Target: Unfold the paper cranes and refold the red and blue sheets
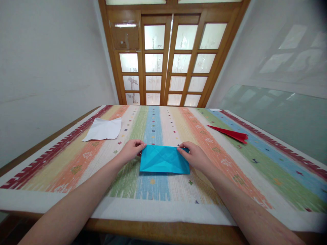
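A blue sheet of paper [164, 159], folded into a rectangle with crease lines across it, lies flat on the striped tablecloth [209, 160] in front of me. My left hand [130, 150] pinches its upper left corner. My right hand [194, 156] pinches its upper right corner. Both hands rest low on the cloth at the paper's short edges.
A white sheet of paper [103, 129] lies at the far left of the table. A folded red paper shape [230, 133] lies at the far right. A wooden door with frosted glass panes [168, 58] stands beyond the table, white walls on both sides.
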Motion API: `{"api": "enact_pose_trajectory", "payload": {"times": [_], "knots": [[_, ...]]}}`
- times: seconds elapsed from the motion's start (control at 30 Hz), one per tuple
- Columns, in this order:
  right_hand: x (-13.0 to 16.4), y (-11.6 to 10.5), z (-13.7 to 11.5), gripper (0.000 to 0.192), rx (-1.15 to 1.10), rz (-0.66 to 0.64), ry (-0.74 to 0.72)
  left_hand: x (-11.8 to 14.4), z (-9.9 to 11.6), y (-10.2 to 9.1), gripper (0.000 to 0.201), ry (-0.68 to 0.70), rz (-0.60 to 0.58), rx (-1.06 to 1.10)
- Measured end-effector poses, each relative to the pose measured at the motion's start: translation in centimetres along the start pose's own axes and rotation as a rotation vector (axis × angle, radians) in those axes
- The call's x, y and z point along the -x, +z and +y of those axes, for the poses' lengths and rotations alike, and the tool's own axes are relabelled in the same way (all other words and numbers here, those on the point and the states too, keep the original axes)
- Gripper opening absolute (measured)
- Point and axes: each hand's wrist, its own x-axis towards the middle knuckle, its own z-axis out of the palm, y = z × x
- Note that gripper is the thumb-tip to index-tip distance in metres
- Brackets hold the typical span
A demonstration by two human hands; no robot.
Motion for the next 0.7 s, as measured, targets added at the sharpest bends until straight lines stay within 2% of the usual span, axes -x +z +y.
{"api": "enact_pose_trajectory", "payload": {"times": [0.13, 0.3, 0.37, 0.57, 0.7], "knots": [[-0.3, -0.4, 0.1, 0.021, -0.21, -0.061, 0.142, -0.3, -0.3, -0.3, 0.042, -0.012, 0.056, 0.007], [0.0, -0.6, -0.3, 0.03, -0.647, -0.224, 0.336, -0.5, -0.8, -0.5, 0.04, -0.016, 0.111, -0.015], [0.2, -0.5, -0.5, 0.033, -0.734, -0.264, 0.385, -0.6, -0.9, -0.5, 0.038, -0.013, 0.121, -0.041], [0.5, 0.2, -1.2, 0.031, -0.766, -0.291, 0.446, -0.8, -1.3, -0.8, 0.03, 0.033, 0.124, -0.221], [0.4, 0.9, -0.9, 0.027, -0.669, -0.236, 0.42, -0.3, -0.9, -0.9, 0.023, 0.075, 0.154, -0.401]]}}
